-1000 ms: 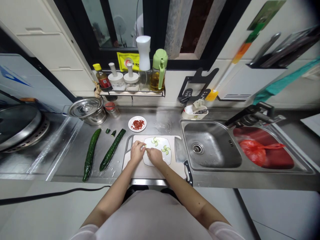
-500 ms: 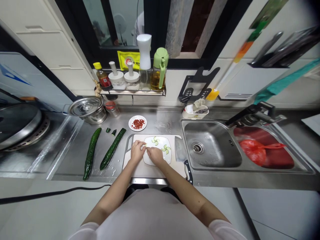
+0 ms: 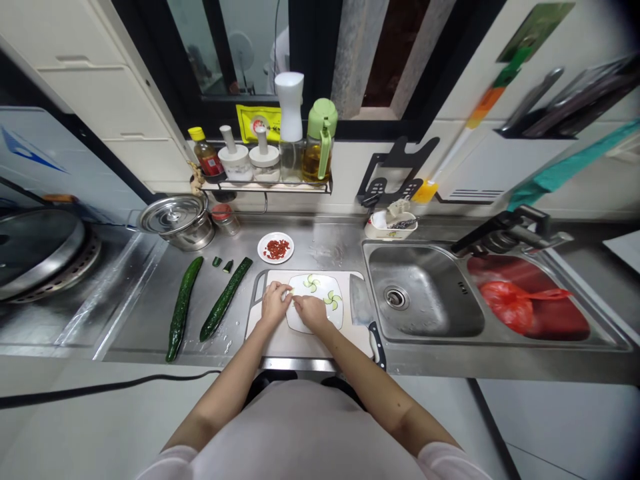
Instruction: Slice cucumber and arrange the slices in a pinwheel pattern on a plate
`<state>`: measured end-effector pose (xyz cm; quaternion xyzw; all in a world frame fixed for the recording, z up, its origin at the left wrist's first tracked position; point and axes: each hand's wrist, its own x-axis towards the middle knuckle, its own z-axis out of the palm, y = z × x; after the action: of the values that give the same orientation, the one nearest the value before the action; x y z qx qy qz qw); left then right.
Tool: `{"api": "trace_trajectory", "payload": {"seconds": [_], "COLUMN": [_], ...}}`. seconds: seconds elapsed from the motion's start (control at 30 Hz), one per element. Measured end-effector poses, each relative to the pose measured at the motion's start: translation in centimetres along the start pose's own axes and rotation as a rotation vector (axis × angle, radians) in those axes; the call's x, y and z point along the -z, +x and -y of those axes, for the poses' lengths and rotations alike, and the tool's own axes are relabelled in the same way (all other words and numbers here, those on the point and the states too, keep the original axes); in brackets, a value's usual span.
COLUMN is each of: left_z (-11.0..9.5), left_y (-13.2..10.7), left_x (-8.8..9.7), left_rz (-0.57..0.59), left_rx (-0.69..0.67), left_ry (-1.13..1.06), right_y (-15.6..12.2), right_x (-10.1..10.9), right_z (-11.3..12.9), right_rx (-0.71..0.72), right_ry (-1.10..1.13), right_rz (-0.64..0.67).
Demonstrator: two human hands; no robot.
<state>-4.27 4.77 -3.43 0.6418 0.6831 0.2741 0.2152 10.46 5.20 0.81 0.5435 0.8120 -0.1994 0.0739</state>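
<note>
A white plate [image 3: 326, 319] lies on a white cutting board [image 3: 295, 341] at the counter's front edge. Two pinwheel arrangements of cucumber slices [image 3: 311, 283] sit on the plate's far side. My left hand [image 3: 275, 305] and my right hand [image 3: 311, 312] meet over the plate's near left part, fingertips pinched together on small cucumber slices [image 3: 291, 293] that are mostly hidden. A cleaver [image 3: 361, 309] lies on the board just right of the plate, its black handle toward me.
Two whole cucumbers [image 3: 223, 299] and cut-off ends lie left of the board. A small dish of red chili pieces [image 3: 275, 247] sits behind it. A lidded steel pot [image 3: 177, 220] and a wok stand left. A double sink [image 3: 425, 293] holds a red bag [image 3: 510, 303] on the right.
</note>
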Motion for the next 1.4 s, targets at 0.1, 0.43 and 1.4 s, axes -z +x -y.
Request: {"api": "trace_trajectory", "payload": {"seconds": [0.1, 0.43, 1.4], "left_z": [-0.10, -0.01, -0.05], "left_y": [-0.09, 0.00, 0.19], "left_x": [0.07, 0.05, -0.38], "left_rz": [-0.005, 0.006, 0.020], "left_rx": [-0.001, 0.002, -0.005], "left_ry": [0.001, -0.001, 0.017], "right_y": [-0.03, -0.44, -0.78], "right_x": [0.05, -0.08, 0.26], "right_z": [-0.04, 0.16, -0.47], "right_rx": [0.009, -0.002, 0.000], "right_ry": [0.001, 0.037, 0.011], "right_rz": [-0.008, 0.000, 0.012]}}
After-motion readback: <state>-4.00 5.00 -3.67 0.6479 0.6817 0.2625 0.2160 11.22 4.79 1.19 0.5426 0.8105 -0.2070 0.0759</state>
